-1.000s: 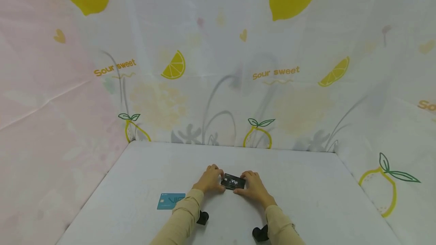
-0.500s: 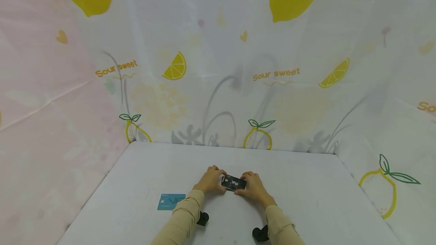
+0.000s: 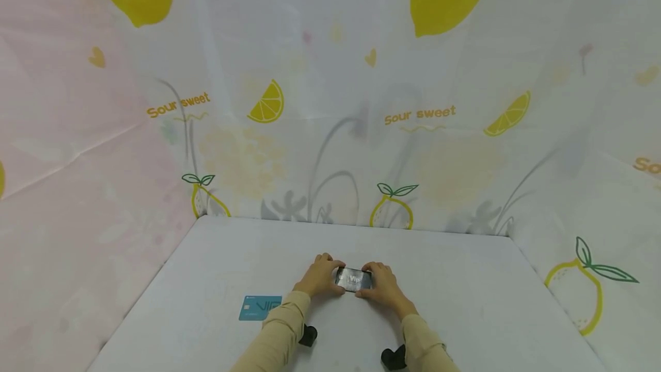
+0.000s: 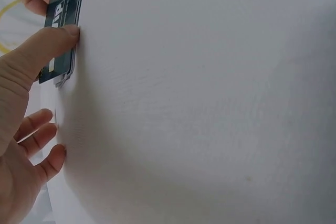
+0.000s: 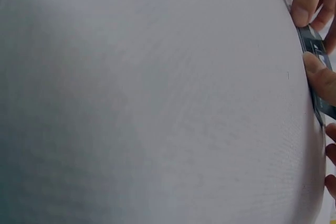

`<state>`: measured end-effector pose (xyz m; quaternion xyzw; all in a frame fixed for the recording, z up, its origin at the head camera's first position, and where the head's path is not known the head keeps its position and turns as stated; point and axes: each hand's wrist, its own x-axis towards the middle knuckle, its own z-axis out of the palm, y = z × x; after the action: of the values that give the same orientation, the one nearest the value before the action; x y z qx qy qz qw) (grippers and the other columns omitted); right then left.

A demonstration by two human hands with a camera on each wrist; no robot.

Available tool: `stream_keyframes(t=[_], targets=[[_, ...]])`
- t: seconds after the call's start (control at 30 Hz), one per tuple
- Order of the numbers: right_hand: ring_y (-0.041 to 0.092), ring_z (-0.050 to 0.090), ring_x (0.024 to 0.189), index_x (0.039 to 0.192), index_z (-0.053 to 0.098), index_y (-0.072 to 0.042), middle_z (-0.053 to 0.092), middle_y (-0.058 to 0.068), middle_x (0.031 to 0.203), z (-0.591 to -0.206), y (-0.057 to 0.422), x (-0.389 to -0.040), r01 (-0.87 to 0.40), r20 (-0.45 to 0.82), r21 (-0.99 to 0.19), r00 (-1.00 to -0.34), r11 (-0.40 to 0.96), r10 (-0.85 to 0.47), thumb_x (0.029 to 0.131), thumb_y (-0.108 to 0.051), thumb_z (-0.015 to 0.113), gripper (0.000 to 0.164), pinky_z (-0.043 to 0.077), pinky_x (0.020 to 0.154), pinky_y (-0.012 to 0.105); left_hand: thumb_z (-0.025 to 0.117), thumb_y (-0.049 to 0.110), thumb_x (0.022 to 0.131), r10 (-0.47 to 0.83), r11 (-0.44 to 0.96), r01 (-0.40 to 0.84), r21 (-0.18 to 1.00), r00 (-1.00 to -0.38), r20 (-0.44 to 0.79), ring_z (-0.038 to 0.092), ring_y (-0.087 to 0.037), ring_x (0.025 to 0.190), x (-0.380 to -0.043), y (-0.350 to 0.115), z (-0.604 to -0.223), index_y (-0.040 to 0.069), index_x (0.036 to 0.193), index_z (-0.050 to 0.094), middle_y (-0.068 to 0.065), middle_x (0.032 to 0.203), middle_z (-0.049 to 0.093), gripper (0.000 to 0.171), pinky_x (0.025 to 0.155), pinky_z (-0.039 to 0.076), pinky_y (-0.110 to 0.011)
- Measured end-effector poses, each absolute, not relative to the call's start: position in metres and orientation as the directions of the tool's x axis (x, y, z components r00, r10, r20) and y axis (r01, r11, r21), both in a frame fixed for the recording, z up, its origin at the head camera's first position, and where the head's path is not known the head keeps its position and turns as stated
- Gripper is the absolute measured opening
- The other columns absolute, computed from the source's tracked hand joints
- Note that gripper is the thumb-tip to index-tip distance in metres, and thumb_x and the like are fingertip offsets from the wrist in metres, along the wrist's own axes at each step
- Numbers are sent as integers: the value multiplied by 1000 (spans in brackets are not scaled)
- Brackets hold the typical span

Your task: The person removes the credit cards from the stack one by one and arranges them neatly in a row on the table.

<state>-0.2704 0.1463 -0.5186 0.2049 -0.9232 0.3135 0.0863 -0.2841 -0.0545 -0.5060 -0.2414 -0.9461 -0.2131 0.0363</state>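
The white, flat surface (image 3: 480, 291) offers open room beyond both hands, up to the upright lemon-printed fabric wall (image 3: 330, 148), and right of the right beige cloth sleeve (image 3: 426, 340). Between the left hand (image 3: 317, 277) and right hand (image 3: 385, 290), the stack of dark rectangular cards (image 3: 353, 280) blocks the way, fingers at both ends. Toward the person, a gap opens between the forearms, narrowed by a black rounded wrist piece (image 3: 308, 336) on each. Left of the left beige cloth sleeve (image 3: 273, 334), a flat blue rectangular card (image 3: 257, 307) is a low obstacle.
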Motion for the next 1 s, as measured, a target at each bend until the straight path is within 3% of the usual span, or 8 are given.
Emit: stream_keyframes(t=[0.2,0.57,0.87,1.0], targets=[[30,51,92,99,54,-4,57,11,96,-521,147,-272,-388,259,-567,-921,727,-289,61,-21,87,53,41,81,48,83,28,67,426,787,474,395,-880,209,51,-28,97,-283,-54,-508,10,114,64,-12,105,54,54,82,45,-44],[32,51,100,101,56,-2,57,11,101,-525,152,-269,-372,266,-590,-927,717,-263,62,-31,86,57,40,90,50,82,29,66,424,793,475,382,-880,214,52,-26,97,-283,-55,-511,8,110,66,-10,103,57,51,83,45,-42],[35,50,104,107,58,-1,58,14,108,-527,153,-269,-394,285,-579,-918,714,-275,62,-35,86,63,38,91,52,82,32,64,444,781,530,330,-843,303,51,-24,95,-282,-56,-518,4,103,68,-8,102,55,49,75,46,-40],[36,49,108,115,57,-1,58,15,113,-528,154,-270,-382,275,-587,-923,713,-269,62,-35,86,69,37,92,54,81,33,65,433,767,533,357,-841,325,51,-23,95,-283,-54,-520,2,101,68,-7,104,54,49,78,46,-39]])
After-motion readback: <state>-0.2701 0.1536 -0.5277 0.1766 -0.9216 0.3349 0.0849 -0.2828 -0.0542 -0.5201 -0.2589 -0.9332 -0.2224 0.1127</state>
